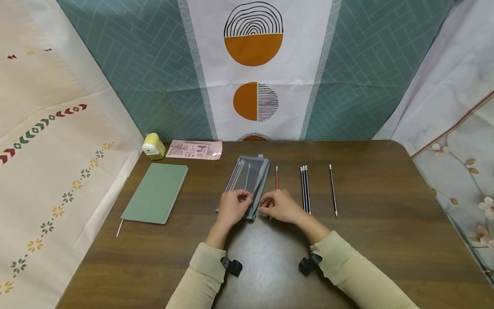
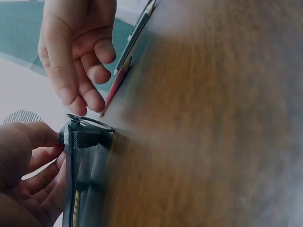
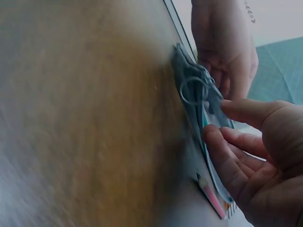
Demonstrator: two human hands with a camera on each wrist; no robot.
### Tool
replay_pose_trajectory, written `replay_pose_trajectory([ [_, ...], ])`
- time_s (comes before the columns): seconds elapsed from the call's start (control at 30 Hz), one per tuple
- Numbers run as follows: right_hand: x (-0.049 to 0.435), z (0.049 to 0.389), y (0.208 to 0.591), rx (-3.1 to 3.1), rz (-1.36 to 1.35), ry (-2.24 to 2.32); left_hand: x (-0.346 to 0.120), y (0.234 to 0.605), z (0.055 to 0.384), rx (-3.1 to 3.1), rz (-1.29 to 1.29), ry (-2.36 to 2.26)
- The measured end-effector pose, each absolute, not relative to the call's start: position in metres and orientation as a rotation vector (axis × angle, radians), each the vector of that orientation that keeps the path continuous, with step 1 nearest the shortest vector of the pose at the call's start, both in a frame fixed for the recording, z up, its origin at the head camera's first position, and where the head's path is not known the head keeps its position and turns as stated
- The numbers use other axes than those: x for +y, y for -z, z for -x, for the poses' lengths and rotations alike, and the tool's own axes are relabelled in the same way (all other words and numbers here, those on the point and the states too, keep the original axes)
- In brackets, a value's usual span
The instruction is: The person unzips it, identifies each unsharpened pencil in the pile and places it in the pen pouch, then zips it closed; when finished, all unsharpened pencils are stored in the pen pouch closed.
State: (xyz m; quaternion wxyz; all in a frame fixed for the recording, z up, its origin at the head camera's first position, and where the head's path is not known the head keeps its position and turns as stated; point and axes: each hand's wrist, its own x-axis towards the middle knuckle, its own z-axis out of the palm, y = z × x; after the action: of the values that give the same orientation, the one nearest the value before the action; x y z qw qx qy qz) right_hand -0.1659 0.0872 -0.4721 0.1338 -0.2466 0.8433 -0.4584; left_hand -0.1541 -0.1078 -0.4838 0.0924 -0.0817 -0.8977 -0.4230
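Observation:
A grey mesh pencil case (image 1: 252,171) lies in the middle of the table, with several coloured pencils (image 1: 233,175) showing through it. My left hand (image 1: 233,206) pinches the near end of the case between thumb and fingers. Close by on the other side, my right hand (image 1: 281,206) has loosely bent fingers, with the fingertips right at the zipper edge. A metal ring (image 3: 182,94) hangs at that end, near the right fingertips in both wrist views. Just right of the case lies a red pencil (image 1: 276,175), partly hidden by my right hand.
Three dark striped pencils (image 1: 305,184) lie side by side to the right, and a single dark pencil (image 1: 333,191) lies farther right. On the left are a green notebook (image 1: 156,193), a yellow pencil sharpener (image 1: 153,146) and a pink printed packet (image 1: 194,149) along the back edge.

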Motion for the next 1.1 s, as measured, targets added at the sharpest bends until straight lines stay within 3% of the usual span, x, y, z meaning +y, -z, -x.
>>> replay_pose_trajectory([
  [0.4, 0.080, 0.157, 0.470, 2.406, 0.832, 1.250, -0.125, 0.473, 0.143, -2.631, 0.468, 1.460],
  [1.1, 0.074, 0.159, 0.478, 2.558, 1.202, 1.037, -0.142, 0.488, 0.137, -2.846, 0.798, 1.320],
])
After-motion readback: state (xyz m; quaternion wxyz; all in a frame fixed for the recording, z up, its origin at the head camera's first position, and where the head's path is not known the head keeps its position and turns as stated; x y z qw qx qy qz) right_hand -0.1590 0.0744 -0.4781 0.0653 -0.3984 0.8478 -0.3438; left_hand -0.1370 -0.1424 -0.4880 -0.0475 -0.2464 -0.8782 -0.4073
